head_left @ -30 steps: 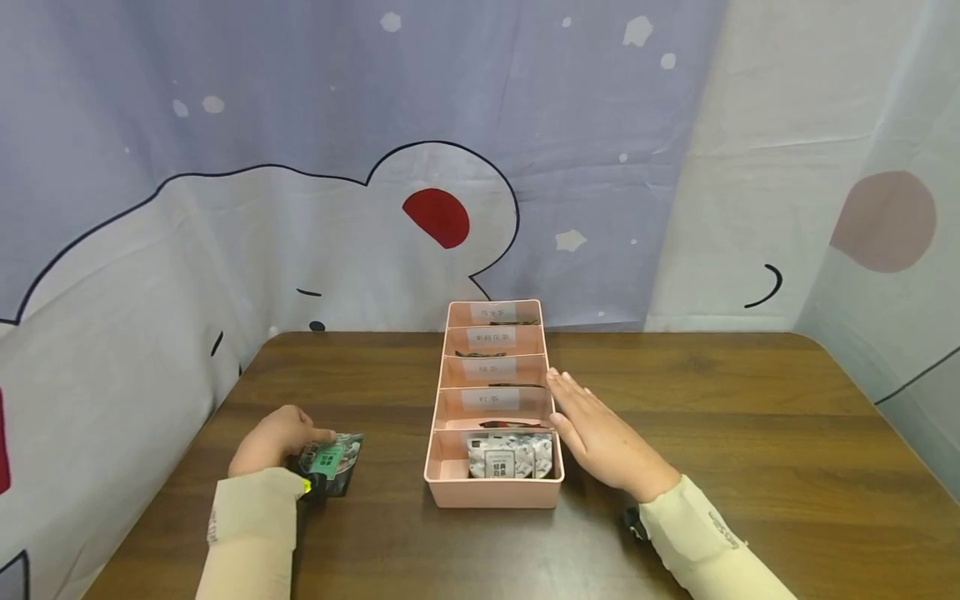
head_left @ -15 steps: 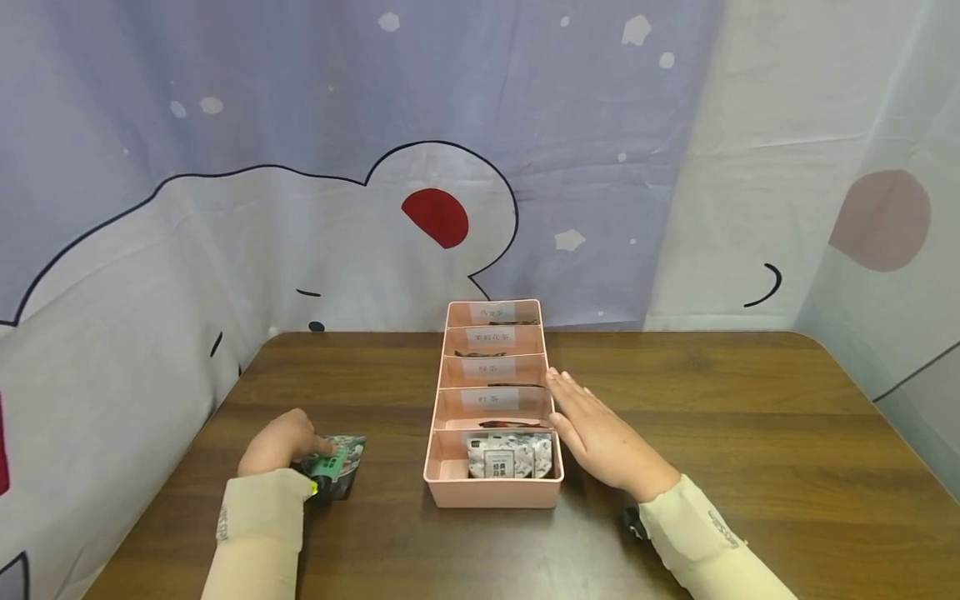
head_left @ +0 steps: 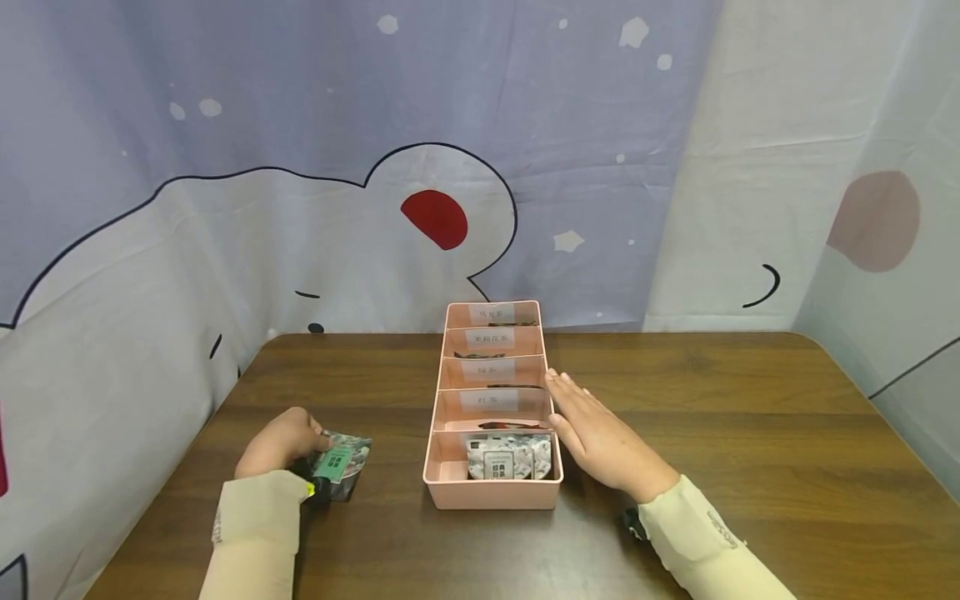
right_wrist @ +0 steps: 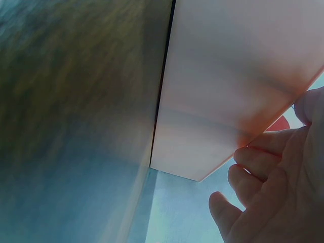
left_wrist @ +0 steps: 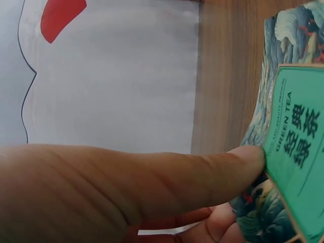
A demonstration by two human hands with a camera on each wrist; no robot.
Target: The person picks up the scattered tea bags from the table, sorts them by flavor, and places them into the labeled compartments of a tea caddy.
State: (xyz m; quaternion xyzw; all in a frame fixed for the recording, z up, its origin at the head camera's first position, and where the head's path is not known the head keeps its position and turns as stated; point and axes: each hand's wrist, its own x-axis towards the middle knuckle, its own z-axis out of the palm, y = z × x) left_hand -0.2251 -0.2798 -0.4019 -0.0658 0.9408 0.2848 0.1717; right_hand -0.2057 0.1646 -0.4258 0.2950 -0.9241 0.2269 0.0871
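My left hand [head_left: 281, 440] pinches a green tea packet [head_left: 341, 461] by its edge over the left part of the table. In the left wrist view the thumb presses the green label side of the packet [left_wrist: 304, 131], and curled fingers show below its edge. A pink divided storage box [head_left: 493, 497] stands mid-table with paper labels on its dividers. Against the box's right side rests my right hand [head_left: 603, 437], fingers straight. Close up, the right wrist view has those fingertips at the upper rim of the pink wall [right_wrist: 217, 96].
The nearest compartment holds white tea packets [head_left: 510, 457]. Only thin edges of packets show in the compartments behind, such as a red one [head_left: 513, 426]. Brown wooden table [head_left: 697, 400] extends around the box, with a patterned curtain [head_left: 337, 233] behind it.
The left fingers have gone from touching the top of the green tea packet to pinching its edge. The packet has shifted slightly right. My right hand stays put.
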